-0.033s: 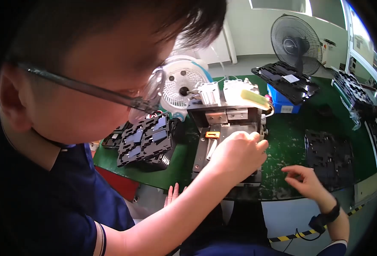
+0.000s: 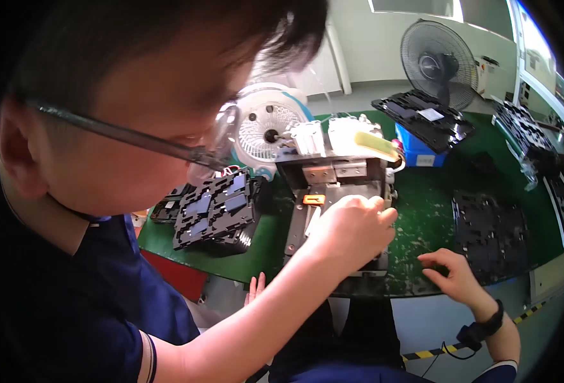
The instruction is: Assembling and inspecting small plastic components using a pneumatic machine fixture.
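Where the green table (image 2: 417, 220) ends, right hand (image 2: 454, 277) loosely curled, empty, near black tray (image 2: 490, 226).

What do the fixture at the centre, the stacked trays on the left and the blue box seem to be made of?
Fixture: probably metal, its silvery blocks showing a dull sheen.
Stacked trays: likely moulded plastic, black and low-gloss, judging by the many repeated cut-outs.
Blue box: perhaps plastic or card; its smooth, plain-coloured sides leave this open.

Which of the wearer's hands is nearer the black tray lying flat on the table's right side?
Right. The right hand is just left of the black tray; the left hand, mostly hidden behind a co-worker's forearm, is much farther left.
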A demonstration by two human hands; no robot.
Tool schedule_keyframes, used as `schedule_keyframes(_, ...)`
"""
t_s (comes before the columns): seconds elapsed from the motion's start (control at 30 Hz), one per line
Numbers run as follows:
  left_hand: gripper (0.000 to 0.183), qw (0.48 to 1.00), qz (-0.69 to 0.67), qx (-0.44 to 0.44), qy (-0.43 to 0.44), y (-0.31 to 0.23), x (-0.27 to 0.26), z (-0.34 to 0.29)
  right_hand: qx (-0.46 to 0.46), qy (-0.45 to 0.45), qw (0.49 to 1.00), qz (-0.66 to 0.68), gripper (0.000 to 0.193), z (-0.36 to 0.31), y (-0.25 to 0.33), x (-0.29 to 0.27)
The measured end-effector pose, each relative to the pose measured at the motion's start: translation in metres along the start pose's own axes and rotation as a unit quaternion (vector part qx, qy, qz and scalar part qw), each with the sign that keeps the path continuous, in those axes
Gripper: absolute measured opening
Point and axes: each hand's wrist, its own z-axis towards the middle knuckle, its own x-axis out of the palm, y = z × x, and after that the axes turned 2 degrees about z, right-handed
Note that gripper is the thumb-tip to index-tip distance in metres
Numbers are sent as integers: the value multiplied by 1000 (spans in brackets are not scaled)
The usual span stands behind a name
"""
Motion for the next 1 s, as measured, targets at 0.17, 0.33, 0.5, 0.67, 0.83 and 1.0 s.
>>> schedule_keyframes(0.17, 3, 998, 5, -9, -62, -11, -7, -7, -135, -65, 976, -158, 29, -17, -36, 43)
schedule_keyframes(0.33, 8, 1000, 5, -11, 28, -16, -1, -2, -154, -93, 965, -189, 28, -18, -36, 48)
schedule_keyframes(0.5, 5, 998, -16, -18, -53, -20, -6, 1, -130, -89, 974, -160, 30, -22, -38, 47)
schedule_keyframes(0.67, 5, 999, -7, -29, -29, -16, 0, 9, -125, -96, 972, -174, 31, -25, -39, 45)
schedule_keyframes(0.83, 10, 989, 6, -144, 24, 9, 26, 11, -150, -101, 970, -162, 30, -23, -38, 50)
schedule_keyframes(1.0, 24, 969, -30, -227, 92, 24, 56, 33, -149, -109, 971, -151, 29, -24, -44, 54)
